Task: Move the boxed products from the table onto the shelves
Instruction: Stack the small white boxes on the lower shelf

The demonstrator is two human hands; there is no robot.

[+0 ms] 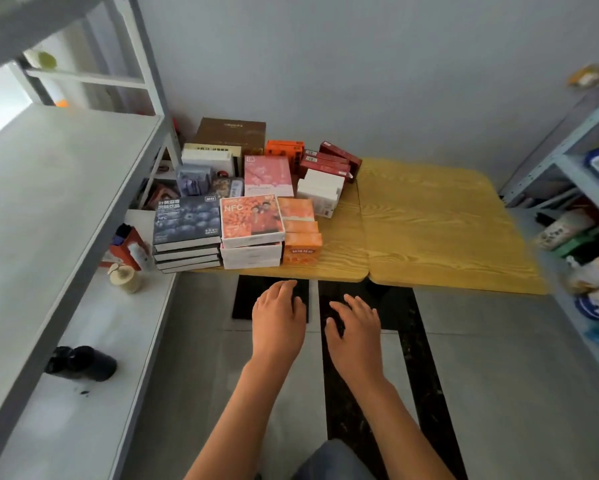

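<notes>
Small shop stockroom: grey metal shelving units (66, 188) along both walls, a yellow wood-grain tabletop (429, 230) stacked with assorted boxed retail products (251, 220), and packaged goods (582, 244) filling the right-hand shelves.

On the left half of the yellow wood-grain table (429, 237) my boxed products sit packed together: nearest me a stack of dark blueberry-print boxes (187, 220) at the left corner, a stack of white boxes topped by an orange NFC box (251, 218) just right of it, then small orange cartons (300, 233) stacked beside that. Behind them stand a pink box (268, 174), a white box (320, 190), red cartons (329, 161) and, farthest, a brown box (230, 133). The grey metal shelves (59, 174) run along my left.
</notes>
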